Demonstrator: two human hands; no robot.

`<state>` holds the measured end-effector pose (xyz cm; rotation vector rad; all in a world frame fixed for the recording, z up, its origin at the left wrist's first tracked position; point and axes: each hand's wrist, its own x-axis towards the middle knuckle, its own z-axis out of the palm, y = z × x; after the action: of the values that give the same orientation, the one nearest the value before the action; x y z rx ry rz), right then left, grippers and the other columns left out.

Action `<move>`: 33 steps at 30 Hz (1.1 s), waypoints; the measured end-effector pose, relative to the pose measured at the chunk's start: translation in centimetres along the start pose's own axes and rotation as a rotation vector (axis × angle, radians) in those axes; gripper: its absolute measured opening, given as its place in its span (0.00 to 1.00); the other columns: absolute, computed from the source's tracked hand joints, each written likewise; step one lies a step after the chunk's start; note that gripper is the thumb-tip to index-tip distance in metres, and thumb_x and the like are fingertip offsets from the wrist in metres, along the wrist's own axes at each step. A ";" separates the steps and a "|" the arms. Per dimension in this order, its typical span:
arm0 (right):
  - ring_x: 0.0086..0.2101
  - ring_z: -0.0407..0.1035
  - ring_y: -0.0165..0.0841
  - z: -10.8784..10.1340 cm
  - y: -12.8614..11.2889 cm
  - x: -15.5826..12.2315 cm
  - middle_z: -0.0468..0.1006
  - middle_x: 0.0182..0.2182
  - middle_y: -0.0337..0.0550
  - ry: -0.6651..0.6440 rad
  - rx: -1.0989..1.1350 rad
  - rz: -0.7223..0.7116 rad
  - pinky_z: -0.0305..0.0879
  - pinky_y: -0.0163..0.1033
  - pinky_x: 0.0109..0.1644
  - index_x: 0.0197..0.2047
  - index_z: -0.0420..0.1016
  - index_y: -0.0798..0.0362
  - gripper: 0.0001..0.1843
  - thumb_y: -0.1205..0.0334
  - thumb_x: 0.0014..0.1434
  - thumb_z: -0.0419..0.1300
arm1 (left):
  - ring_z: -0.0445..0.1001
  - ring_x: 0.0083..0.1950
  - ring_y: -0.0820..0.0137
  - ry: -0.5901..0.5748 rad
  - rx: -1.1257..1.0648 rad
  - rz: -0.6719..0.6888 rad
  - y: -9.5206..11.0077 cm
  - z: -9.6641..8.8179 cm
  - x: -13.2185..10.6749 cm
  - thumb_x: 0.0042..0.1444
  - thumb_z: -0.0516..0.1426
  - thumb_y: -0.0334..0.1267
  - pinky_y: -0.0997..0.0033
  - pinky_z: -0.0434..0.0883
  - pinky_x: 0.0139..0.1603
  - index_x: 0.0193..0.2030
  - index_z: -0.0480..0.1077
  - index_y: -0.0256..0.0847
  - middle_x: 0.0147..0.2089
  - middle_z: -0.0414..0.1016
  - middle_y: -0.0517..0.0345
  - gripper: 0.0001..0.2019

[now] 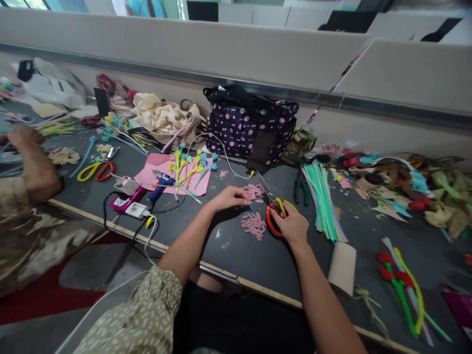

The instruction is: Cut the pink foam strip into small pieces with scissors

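My right hand (pixel 293 223) grips scissors (pixel 268 219) by their red and yellow handles. Their blades point away from me, close to the dark phone. My left hand (pixel 230 197) is closed, thumb and fingertips together, at the left edge of a pile of small cut pink pieces (pixel 254 191). Whatever is between those fingertips is too small to make out. Nearer to me, just left of the scissors' red loop, lies a second pile of short pink pieces (pixel 253 226).
Right of my right hand are green-handled pliers (pixel 301 191), a bundle of green and lilac pipe cleaners (pixel 324 201) and a cardboard tube (pixel 342 268). To the left are a blue glue gun (pixel 160 186) and a power strip (pixel 127 200). A polka-dot bag (pixel 236 123) stands behind. Another person's arm (pixel 39 169) rests far left.
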<state>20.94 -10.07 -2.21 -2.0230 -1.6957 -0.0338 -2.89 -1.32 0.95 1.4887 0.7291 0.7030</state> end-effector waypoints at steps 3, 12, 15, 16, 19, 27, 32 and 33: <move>0.31 0.72 0.37 0.0 0.0 0.0 0.80 0.33 0.44 -0.008 -0.007 0.023 0.60 0.38 0.32 0.45 0.78 0.49 0.28 0.36 0.57 0.53 | 0.73 0.29 0.71 -0.075 0.048 0.001 -0.3 0.1 0.1 0.44 0.65 0.33 0.74 0.66 0.32 0.31 0.79 0.37 0.30 0.78 0.52 0.05; 0.31 0.71 0.36 -0.5 -0.3 0.0 0.80 0.32 0.43 -0.009 0.015 0.027 0.60 0.37 0.32 0.44 0.78 0.49 0.26 0.38 0.57 0.54 | 0.68 0.25 0.75 0.669 -0.006 0.028 -2.3 -2.3 1.3 0.45 0.59 0.29 0.78 0.63 0.25 0.33 0.73 0.39 0.28 0.74 0.58 0.07; 0.32 0.71 0.37 -0.5 -0.4 -0.1 0.80 0.32 0.44 -0.018 0.014 0.026 0.61 0.37 0.34 0.45 0.78 0.49 0.27 0.37 0.57 0.53 | 0.71 0.24 0.75 0.634 -0.174 -0.074 -2.3 -2.4 1.2 0.44 0.57 0.28 0.78 0.65 0.23 0.37 0.70 0.39 0.31 0.74 0.57 0.11; 0.33 0.72 0.37 -0.4 -0.4 -0.1 0.80 0.33 0.44 -0.025 0.010 0.033 0.61 0.37 0.34 0.45 0.78 0.49 0.27 0.38 0.57 0.53 | 0.73 0.26 0.74 0.615 -0.208 -0.105 -2.3 -2.4 1.2 0.43 0.57 0.27 0.77 0.66 0.24 0.37 0.69 0.39 0.32 0.74 0.56 0.12; 0.35 0.72 0.38 -0.4 -0.3 -0.1 0.80 0.35 0.44 -0.057 -0.007 0.065 0.61 0.37 0.36 0.47 0.77 0.49 0.26 0.39 0.57 0.54 | 0.76 0.36 0.70 0.622 -0.231 -0.106 -2.4 -2.3 1.5 0.41 0.57 0.25 0.76 0.71 0.29 0.37 0.69 0.39 0.36 0.74 0.55 0.13; 0.34 0.72 0.37 -0.4 -0.2 0.0 0.80 0.34 0.44 -0.063 0.001 0.083 0.61 0.37 0.35 0.46 0.77 0.49 0.26 0.39 0.57 0.55 | 0.77 0.46 0.66 0.630 -0.354 0.088 -1.9 -2.1 1.5 0.44 0.59 0.29 0.72 0.75 0.37 0.39 0.69 0.39 0.45 0.71 0.53 0.13; 0.33 0.72 0.36 -0.4 -0.4 -0.1 0.80 0.34 0.44 -0.031 0.013 0.054 0.60 0.37 0.34 0.45 0.78 0.49 0.26 0.38 0.57 0.54 | 0.74 0.49 0.61 0.578 -0.356 -0.043 -2.5 -1.7 1.8 0.39 0.59 0.26 0.74 0.75 0.29 0.39 0.68 0.38 0.47 0.68 0.50 0.16; 0.34 0.72 0.36 -0.4 -0.4 -0.1 0.80 0.34 0.43 -0.023 0.017 0.046 0.60 0.37 0.34 0.45 0.78 0.49 0.26 0.38 0.57 0.54 | 0.73 0.52 0.61 0.618 -0.337 -0.008 -2.5 -1.8 1.8 0.39 0.59 0.25 0.75 0.76 0.30 0.39 0.68 0.39 0.47 0.68 0.50 0.16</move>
<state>20.68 -10.31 -1.77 -2.0567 -1.6567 0.0197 -3.25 1.26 -1.47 0.9567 1.0170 1.2384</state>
